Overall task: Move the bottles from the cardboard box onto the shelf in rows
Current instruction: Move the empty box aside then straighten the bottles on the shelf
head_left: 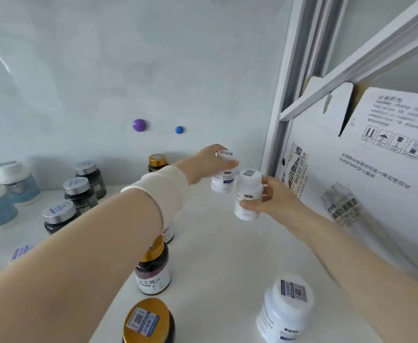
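The left hand (210, 161) reaches to the far right corner of the shelf (215, 246), fingers curled over the cap and shoulder of a small white bottle (222, 180); the right hand (273, 200) wraps a second bottle (247, 196) round its middle, thumb on the near face, just right of and nearer than the first. The two bottles are almost touching; whether either stands on the shelf yet cannot be told.

Both look like light plastic pill bottles, stiff enough not to dent; the smooth labels may slip, so a grip round the body or over the ribbed cap seems safest (one hand each looks ample). Being tall and narrow, they would probably topple if knocked, so set-down beside neighbours wants care.

Each cap carries a barcode sticker; the white bottles' labels show a dark blue band and small print too blurred to read. A third white bottle (287, 310) stands near right. A gold-capped bottle (153, 269) bears Chinese characters, seemingly 益生菌片. Silver-capped dark jars (76, 191) and blue jars (12, 180) stand in rows to the left. The box (376, 164) at right reads "WHEAT BEER", with handling symbols and Chinese text.
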A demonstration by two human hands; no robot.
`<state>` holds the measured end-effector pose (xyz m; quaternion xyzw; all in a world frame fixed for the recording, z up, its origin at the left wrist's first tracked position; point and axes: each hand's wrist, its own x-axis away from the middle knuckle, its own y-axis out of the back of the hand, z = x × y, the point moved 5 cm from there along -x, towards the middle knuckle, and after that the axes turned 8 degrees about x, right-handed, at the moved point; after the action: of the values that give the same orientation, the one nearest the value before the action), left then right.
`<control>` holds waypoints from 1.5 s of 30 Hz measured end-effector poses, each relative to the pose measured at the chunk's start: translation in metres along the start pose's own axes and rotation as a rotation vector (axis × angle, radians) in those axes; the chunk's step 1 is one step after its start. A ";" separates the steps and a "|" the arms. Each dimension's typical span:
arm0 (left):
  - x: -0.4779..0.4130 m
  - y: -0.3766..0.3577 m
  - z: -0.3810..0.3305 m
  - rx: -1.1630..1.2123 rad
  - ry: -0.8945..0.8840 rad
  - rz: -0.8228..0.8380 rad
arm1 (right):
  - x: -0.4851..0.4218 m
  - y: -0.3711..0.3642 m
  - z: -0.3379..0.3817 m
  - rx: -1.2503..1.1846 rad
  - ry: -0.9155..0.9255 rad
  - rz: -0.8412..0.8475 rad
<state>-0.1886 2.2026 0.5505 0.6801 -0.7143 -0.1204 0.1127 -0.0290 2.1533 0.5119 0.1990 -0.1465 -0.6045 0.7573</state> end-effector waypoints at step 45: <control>0.155 0.048 -0.071 -1.471 -0.111 -0.412 | 0.042 -0.020 0.103 0.960 0.441 -0.090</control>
<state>-0.2186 2.0490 0.6328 0.5422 -0.3136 -0.6177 0.4756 -0.0842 2.0954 0.5923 0.6519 -0.2354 -0.4452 0.5669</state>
